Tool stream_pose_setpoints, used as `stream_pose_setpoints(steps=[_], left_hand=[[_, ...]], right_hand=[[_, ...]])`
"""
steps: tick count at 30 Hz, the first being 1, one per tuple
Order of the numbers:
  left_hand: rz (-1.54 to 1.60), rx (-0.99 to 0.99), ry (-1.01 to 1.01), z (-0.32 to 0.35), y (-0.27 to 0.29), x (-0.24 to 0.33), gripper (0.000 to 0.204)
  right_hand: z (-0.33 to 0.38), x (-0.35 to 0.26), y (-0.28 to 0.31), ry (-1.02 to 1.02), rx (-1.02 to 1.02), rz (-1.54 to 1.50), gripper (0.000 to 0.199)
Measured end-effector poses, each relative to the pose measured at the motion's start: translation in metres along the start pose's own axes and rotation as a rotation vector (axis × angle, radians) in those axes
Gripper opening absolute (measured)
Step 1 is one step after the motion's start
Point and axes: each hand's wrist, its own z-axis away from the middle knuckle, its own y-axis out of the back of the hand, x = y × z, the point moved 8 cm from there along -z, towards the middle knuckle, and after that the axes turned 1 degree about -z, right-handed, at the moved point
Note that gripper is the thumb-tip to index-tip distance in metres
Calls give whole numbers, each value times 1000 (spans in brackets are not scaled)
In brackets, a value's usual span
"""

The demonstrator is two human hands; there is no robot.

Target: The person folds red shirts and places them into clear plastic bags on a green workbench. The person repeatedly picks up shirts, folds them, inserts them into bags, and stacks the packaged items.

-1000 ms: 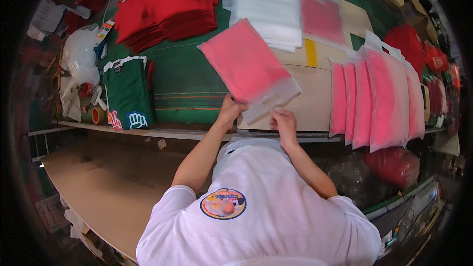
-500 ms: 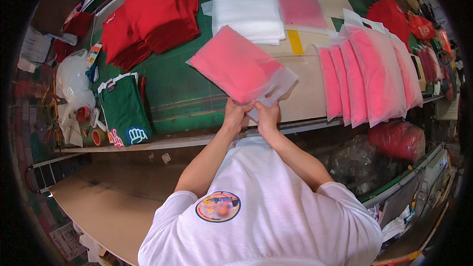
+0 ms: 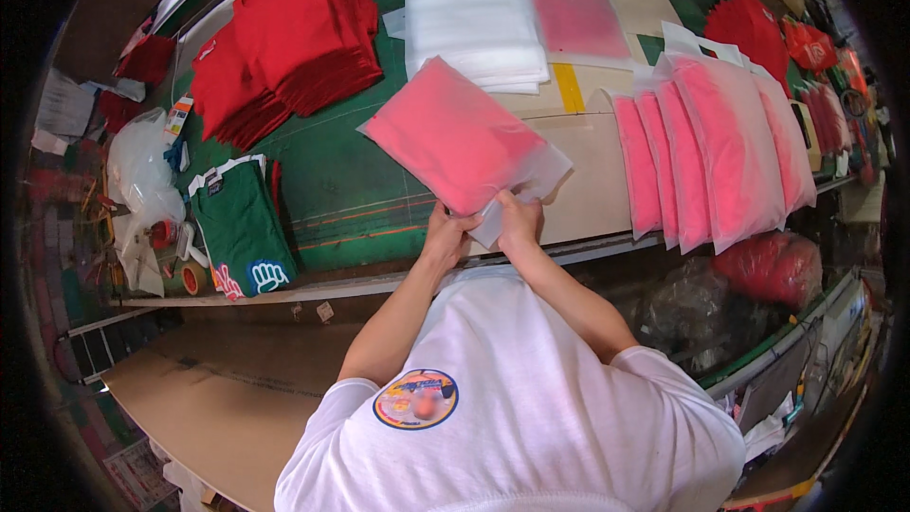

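A frosted plastic bag (image 3: 455,137) with a folded red garment inside lies tilted in front of me, looking pink through the film. Its near edge is pinched by my left hand (image 3: 449,231), thumb stretched along the bottom corner. My right hand (image 3: 518,223) is closed on the bag's loose opening flap, a short way to the right of the left. The fingertips under the film are partly hidden. To the right, several similar filled bags (image 3: 697,152) overlap in a leaning row. Behind my bag is a stack of white frosted bags (image 3: 474,28), with another filled bag (image 3: 575,14) beside it.
Two piles of folded red shirts (image 3: 303,33) stand at the far left of the green table (image 3: 351,185). Nearer lies a folded green shirt (image 3: 237,228), beside a tape roll (image 3: 193,278) and crumpled clear plastic (image 3: 142,166). Brown cardboard (image 3: 578,161) covers the table's right part.
My right hand has shifted its grip on the flap, whose cut-out handle hole no longer shows. The bag has moved and turned slightly in my hands, and the whole view has shifted a little.
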Motion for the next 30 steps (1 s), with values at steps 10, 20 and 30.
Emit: stream_pose_setpoints(steps=[10,20,30], left_hand=[[114,222,-78,-12,77,-10,51],[594,68,272,11,14,-55,27],[661,349,114,-13,35,-53,18]], right_hand=[[-12,40,-13,-207,-301,-27,27],[6,-1,25,-268,-211,40,35],[-29,-100,-37,823,-465,927,48]])
